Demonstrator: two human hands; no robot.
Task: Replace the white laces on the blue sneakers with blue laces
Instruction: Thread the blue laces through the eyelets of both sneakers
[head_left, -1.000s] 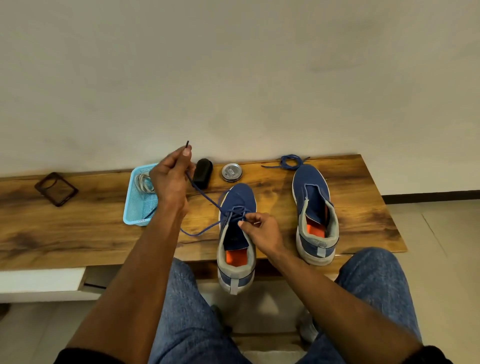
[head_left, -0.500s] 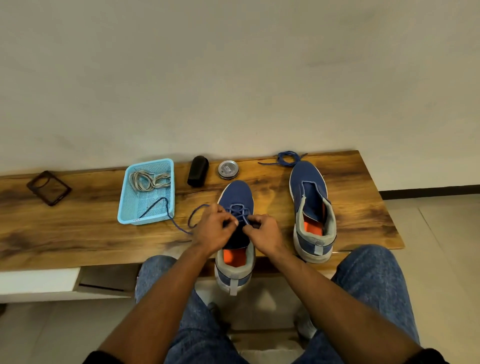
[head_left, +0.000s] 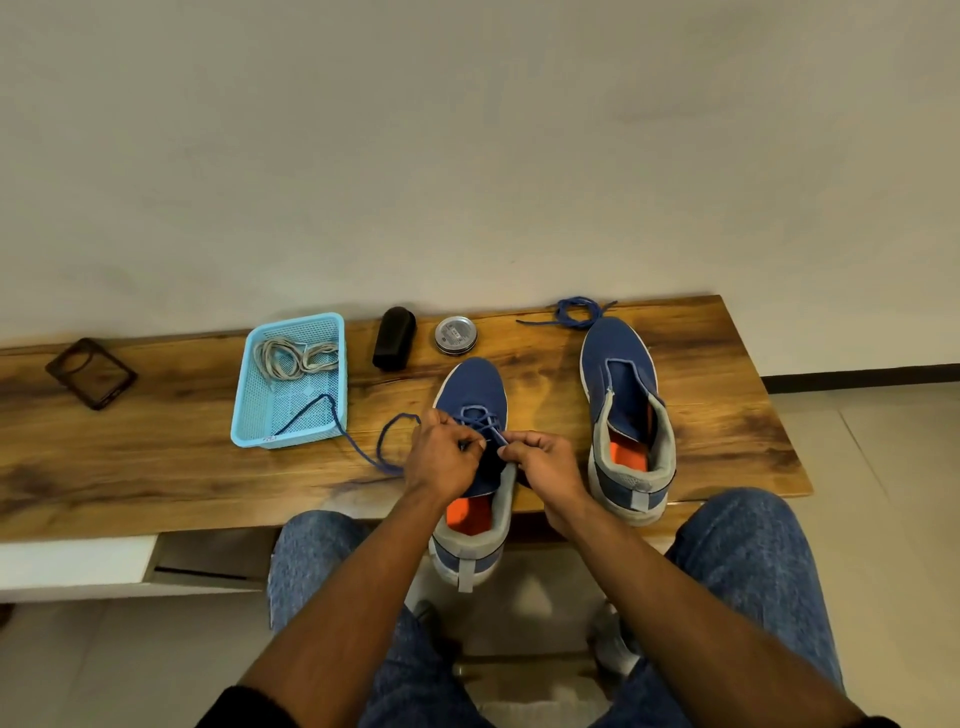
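Blue lace (head_left: 480, 422) crosses the near sneaker (head_left: 470, 400) at frame centre; we pinch it in both grips, left hand (head_left: 442, 457) and right hand (head_left: 545, 462), slack trailing left.

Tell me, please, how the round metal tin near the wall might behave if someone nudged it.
The round tin lies flat on the wooden bench, so it would probably slide rather than roll. It looks low and squat, so tipping seems unlikely.

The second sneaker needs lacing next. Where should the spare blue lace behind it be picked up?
Probably at the coiled loop of the spare blue lace, pinched from above. It lies flat on the wooden bench beyond the unlaced sneaker toe, tails trailing sideways.
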